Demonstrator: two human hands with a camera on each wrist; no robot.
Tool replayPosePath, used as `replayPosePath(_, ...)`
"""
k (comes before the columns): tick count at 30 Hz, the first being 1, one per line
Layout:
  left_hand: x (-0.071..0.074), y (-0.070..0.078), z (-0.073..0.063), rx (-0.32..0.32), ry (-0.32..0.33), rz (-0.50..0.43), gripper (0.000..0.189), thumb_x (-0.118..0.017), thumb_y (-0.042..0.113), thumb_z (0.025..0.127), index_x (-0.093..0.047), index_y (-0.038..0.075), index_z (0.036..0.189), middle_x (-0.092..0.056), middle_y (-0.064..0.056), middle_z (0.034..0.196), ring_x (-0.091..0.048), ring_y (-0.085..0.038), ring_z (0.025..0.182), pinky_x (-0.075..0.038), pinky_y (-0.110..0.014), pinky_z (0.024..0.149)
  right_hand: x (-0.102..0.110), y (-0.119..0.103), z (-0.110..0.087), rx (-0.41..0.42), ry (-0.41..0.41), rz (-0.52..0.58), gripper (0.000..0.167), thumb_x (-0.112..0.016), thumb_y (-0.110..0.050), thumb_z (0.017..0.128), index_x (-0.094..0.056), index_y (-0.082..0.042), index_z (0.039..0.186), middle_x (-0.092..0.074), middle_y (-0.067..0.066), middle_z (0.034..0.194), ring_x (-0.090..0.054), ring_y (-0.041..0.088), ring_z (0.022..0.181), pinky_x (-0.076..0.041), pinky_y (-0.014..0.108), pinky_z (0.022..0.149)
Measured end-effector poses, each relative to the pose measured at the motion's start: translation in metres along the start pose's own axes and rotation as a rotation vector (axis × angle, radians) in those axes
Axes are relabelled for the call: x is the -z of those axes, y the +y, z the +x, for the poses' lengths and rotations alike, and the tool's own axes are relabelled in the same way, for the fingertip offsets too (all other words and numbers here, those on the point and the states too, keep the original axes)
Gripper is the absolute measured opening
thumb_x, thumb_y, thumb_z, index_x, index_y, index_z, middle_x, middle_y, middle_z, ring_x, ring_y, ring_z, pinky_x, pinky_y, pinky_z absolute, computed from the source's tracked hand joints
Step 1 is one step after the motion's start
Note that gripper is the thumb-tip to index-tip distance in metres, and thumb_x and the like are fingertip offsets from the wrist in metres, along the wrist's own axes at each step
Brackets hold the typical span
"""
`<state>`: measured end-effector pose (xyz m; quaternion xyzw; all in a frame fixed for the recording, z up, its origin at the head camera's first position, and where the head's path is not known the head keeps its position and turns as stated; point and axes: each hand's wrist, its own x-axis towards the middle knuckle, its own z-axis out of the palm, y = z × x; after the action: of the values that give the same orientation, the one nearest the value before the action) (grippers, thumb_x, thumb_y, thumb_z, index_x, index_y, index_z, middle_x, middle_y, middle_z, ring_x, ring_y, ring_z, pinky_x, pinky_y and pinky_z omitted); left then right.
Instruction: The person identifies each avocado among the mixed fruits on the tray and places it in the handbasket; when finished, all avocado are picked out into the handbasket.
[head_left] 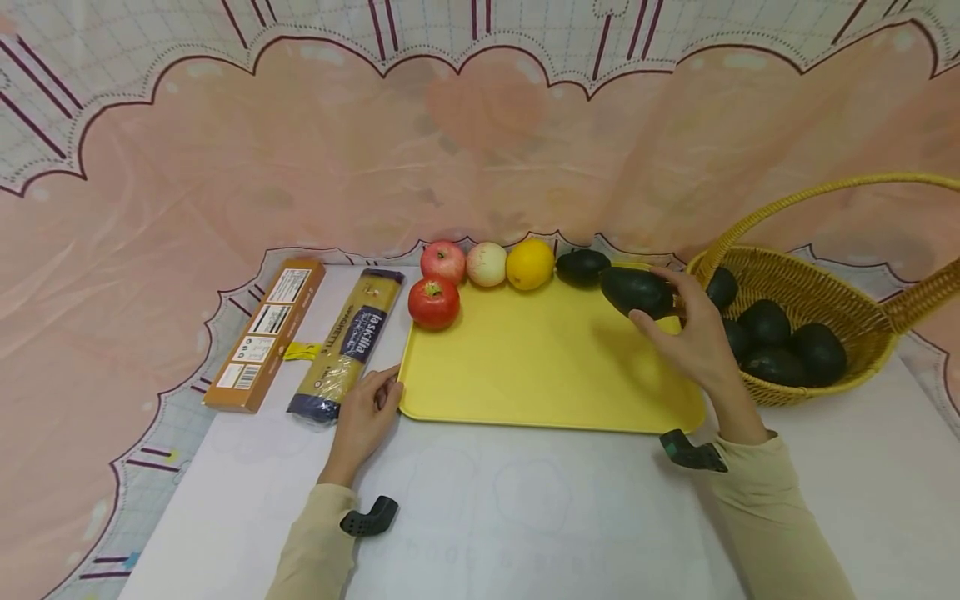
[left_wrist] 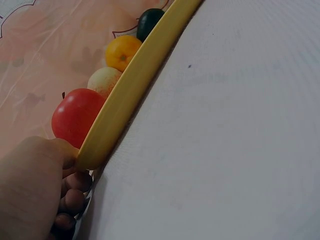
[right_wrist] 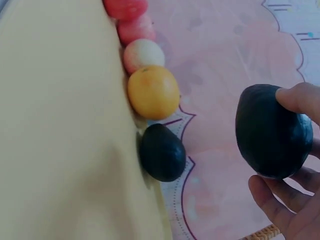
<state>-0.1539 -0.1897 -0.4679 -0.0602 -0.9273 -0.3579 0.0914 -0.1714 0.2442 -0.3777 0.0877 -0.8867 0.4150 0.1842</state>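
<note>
My right hand point(head_left: 693, 333) holds a dark green avocado point(head_left: 633, 292) above the right part of the yellow tray point(head_left: 540, 367). In the right wrist view, the thumb and fingers curl round that avocado's sides. At the tray's left edge, my left hand point(head_left: 363, 421) grips the rim, thumb against it and fingers curled below. Along the tray's back stand a pink apple point(head_left: 442, 263), a pale apple-like fruit point(head_left: 487, 265), an orange point(head_left: 530, 264) and another avocado point(head_left: 583, 267). A red apple point(head_left: 434, 302) sits in front of the pink one.
To the right stands a wicker basket point(head_left: 862, 379) with a tall handle and several avocados point(head_left: 765, 323) inside. Left of the tray lie a spaghetti pack point(head_left: 348, 346) and a long brown box point(head_left: 266, 335), with a small yellow item point(head_left: 302, 351) between them. A patterned cloth hangs behind.
</note>
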Motion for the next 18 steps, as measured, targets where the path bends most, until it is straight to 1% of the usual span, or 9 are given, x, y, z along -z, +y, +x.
replayPosePath(4,0.0,0.0,0.0,0.0,0.0,0.005,0.031,-0.056,0.017,0.094,-0.062,0.008,0.123,-0.053,-0.003,0.079,-0.044,-0.013,0.069,-0.035,-0.022,0.059,0.004,0.0,-0.003,0.032,0.045,-0.001,0.066,-0.074,-0.014,0.08,-0.045,-0.017,0.139,-0.05,0.01,0.131,-0.045,0.006,0.105,-0.038,0.01,0.078)
replayPosePath(8,0.001,0.0,0.0,-0.001,0.002,0.01,0.03,-0.057,0.017,0.094,-0.062,0.008,0.122,-0.053,-0.003,0.078,-0.044,-0.013,0.068,-0.035,-0.022,0.059,0.008,0.0,-0.006,0.05,0.066,-0.001,0.066,-0.074,-0.011,0.08,-0.045,-0.018,0.139,-0.048,0.008,0.134,-0.043,-0.001,0.107,-0.039,0.01,0.077)
replayPosePath(15,0.001,0.002,0.001,0.0,0.005,0.005,0.03,-0.057,0.016,0.093,-0.063,0.008,0.121,-0.053,-0.003,0.078,-0.044,-0.013,0.068,-0.035,-0.022,0.059,0.017,0.0,-0.01,0.066,0.096,-0.003,0.067,-0.073,-0.01,0.08,-0.045,-0.025,0.139,-0.05,0.008,0.129,-0.043,-0.004,0.104,-0.037,0.012,0.08)
replayPosePath(18,0.001,0.002,0.0,-0.003,0.006,0.005,0.03,-0.057,0.015,0.093,-0.063,0.008,0.121,-0.053,-0.003,0.078,-0.044,-0.013,0.068,-0.035,-0.022,0.059,0.022,0.0,-0.011,0.081,0.116,0.003,0.066,-0.072,-0.006,0.079,-0.047,-0.02,0.138,-0.051,0.011,0.126,-0.045,-0.003,0.098,-0.036,0.01,0.081)
